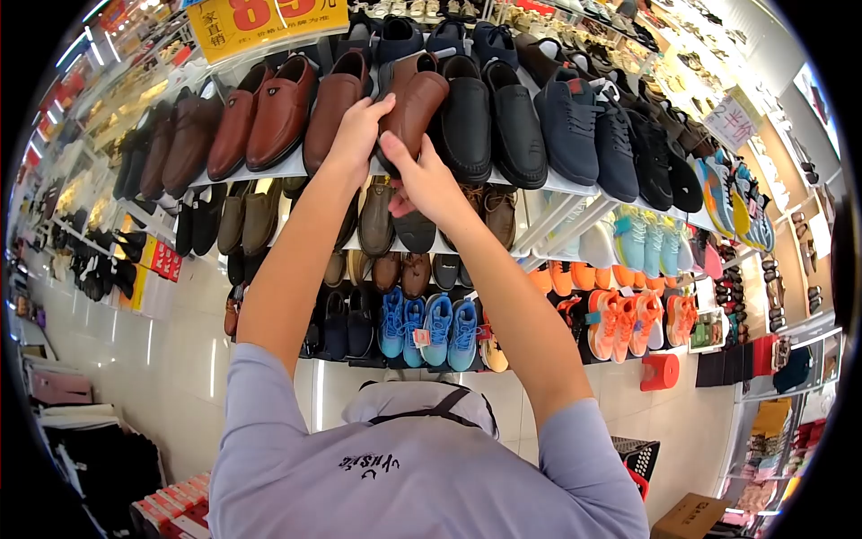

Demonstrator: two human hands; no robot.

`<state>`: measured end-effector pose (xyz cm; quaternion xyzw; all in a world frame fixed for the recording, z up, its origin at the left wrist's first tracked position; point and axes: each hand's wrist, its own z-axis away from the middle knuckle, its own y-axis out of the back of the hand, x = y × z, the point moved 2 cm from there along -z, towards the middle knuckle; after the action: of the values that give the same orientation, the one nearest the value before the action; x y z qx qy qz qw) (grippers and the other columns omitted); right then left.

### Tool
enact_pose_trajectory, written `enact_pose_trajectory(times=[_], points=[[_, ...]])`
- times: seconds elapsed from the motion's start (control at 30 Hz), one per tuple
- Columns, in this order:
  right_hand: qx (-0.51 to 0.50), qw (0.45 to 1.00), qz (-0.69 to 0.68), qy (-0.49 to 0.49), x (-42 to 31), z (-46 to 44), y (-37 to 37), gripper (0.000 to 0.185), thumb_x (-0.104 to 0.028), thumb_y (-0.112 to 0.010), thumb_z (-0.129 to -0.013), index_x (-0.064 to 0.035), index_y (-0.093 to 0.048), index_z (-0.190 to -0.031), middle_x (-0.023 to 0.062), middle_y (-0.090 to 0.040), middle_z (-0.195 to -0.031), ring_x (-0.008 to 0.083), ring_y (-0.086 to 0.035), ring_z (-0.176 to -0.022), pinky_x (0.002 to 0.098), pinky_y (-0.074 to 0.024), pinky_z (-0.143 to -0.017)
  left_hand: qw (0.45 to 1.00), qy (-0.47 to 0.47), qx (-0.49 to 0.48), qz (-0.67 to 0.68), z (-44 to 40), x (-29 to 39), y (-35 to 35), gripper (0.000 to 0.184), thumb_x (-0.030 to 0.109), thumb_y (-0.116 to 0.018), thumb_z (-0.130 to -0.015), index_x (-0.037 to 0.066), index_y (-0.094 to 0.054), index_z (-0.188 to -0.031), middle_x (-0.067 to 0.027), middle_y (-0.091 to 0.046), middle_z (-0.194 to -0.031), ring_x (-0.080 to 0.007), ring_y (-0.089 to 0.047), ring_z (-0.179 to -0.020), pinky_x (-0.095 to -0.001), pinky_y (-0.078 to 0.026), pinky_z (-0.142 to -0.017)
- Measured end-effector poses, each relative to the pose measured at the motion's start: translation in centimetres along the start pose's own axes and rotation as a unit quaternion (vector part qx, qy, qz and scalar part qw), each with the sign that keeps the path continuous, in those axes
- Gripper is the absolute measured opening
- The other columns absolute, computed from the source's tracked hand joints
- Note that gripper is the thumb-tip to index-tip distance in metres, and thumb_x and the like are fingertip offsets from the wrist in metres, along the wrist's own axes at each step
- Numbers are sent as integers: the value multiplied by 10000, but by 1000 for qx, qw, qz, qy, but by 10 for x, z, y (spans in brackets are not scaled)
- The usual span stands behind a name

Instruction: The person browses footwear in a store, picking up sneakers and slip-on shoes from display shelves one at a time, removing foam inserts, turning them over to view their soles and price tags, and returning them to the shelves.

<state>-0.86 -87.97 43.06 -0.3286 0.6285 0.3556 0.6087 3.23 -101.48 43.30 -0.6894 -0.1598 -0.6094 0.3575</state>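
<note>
Over the top shelf, both hands are on a brown leather shoe point(418, 101), which is tilted with its sole side toward the lower left. My left hand point(359, 135) has its fingers closed at the shoe's left side. From the right, my right hand point(422, 178) grips its lower end, thumb on the leather and fingers curled below. Just left of the hands stands another brown shoe point(330, 112). A black loafer point(465, 126) is close on the right. Below the hands, an olive shoe point(376, 220) sits on the second shelf.
A yellow price sign point(265, 25) stands at the upper left. Reddish-brown loafers point(280, 112) and dark blue sneakers point(567, 130) flank the middle. Lower shelves hold blue sneakers point(437, 328) and orange sneakers point(603, 325). A red stool point(660, 372) is on the floor.
</note>
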Motion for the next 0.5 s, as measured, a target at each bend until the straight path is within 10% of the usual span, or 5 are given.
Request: enact_pose_trajectory(times=[0.23,0.4,0.5], points=[[-60,978,-185,-79,16,-21,3,702,-600,-402,-897,-24,-351,-1295,182,-577,-708,249,-594,-455,324,-529,-435,972,-113,79,-190,35,1,-5,574,325,-591,-890,-59,-451,-1294,-127,-565,-1193,-153,-491,-1116,-259,-361,-947],[-115,951,-272,-95,30,-21,3,698,-601,-373,-911,5,-340,-1256,234,-605,-926,307,-657,-811,383,-551,-721,949,-249,90,-173,139,-32,-8,255,136,-495,-951,-26,-555,-1139,-89,-579,-1135,-153,-566,-1005,-275,-438,-884],[-151,935,-303,-108,37,-12,9,680,-539,-335,-948,73,-370,-1240,253,-603,-1028,341,-632,-936,403,-504,-848,951,-162,159,-209,205,-107,22,217,109,-497,-946,-22,-553,-1110,-97,-549,-1134,-155,-547,-1024,-259,-435,-867]])
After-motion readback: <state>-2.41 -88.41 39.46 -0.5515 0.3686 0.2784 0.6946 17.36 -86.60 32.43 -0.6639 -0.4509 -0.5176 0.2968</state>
